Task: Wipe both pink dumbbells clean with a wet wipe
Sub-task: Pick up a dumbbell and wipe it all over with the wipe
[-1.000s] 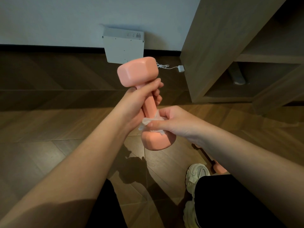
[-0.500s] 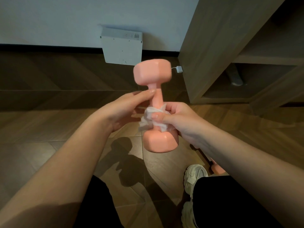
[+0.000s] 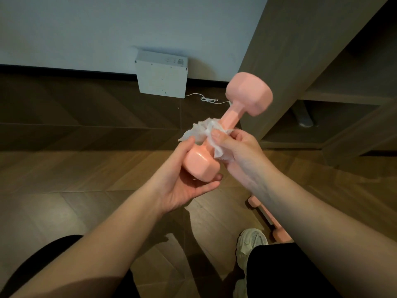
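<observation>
A pink dumbbell (image 3: 232,117) is held in the air in front of me, tilted with its far head up to the right. My left hand (image 3: 182,181) cups and grips its near head from below. My right hand (image 3: 240,151) holds a crumpled white wet wipe (image 3: 204,131) wrapped round the dumbbell's handle. A second pink dumbbell (image 3: 266,216) lies on the wooden floor under my right forearm, mostly hidden by it.
A white box (image 3: 162,79) leans against the wall with a white cable (image 3: 206,100) trailing from it. A wooden cabinet (image 3: 300,50) with open shelves stands at the right. My shoe (image 3: 251,244) and black trousers are at the bottom.
The dumbbell has tipped from upright to leaning right. My left hand moved from the handle down to the near head. My right hand with the wipe slid up onto the handle.
</observation>
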`<state>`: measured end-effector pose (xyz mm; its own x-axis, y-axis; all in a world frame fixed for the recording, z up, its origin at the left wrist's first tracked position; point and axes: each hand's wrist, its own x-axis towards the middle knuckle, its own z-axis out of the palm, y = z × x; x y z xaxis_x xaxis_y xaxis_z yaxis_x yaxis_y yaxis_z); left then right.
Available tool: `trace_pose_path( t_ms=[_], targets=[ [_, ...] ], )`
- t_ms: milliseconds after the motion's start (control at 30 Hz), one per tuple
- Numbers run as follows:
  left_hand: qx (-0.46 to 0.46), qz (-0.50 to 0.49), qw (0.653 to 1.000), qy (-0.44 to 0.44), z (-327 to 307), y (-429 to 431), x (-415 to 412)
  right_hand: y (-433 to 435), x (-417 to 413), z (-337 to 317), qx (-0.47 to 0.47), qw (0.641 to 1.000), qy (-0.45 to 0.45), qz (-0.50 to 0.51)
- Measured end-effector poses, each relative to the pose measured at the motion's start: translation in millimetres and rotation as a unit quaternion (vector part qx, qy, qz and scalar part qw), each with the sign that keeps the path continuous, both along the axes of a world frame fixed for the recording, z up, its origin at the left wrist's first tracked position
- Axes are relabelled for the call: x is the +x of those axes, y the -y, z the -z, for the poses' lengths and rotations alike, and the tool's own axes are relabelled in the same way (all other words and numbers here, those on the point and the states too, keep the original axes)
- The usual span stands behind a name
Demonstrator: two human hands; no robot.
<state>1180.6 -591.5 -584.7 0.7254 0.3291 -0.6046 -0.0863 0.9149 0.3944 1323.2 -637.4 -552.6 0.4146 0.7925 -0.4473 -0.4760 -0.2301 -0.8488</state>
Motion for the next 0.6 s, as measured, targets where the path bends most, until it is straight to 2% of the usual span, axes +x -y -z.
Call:
trace_pose_path(
  t_ms=[133,200,300,400,533,600],
  targets=[
    [0.097,-0.041,0.994,-0.034,-1.6,2.3,3.0,-0.1,-7.5,2.4,-0.031,0.990,0.125,-0.056],
    [0.139,-0.051,0.987,-0.059,-2.1,1.5,4.2,0.1,-12.8,5.8,-0.052,0.985,0.152,-0.058],
    [0.195,-0.061,0.976,-0.080,-0.5,3.1,5.8,0.5,-15.5,7.6,-0.070,0.988,0.129,-0.043],
    [0.208,-0.072,0.973,-0.071,-0.8,4.4,5.3,0.2,-10.4,4.7,-0.072,0.991,0.093,-0.060],
    [0.227,-0.080,0.968,-0.074,-4.6,-3.5,0.0,1.3,3.6,-4.2,-0.026,0.989,-0.051,-0.133],
    [0.215,-0.085,0.969,-0.083,-6.8,-5.9,-2.1,1.7,8.5,-6.7,-0.026,0.987,-0.075,-0.138]
  ],
)
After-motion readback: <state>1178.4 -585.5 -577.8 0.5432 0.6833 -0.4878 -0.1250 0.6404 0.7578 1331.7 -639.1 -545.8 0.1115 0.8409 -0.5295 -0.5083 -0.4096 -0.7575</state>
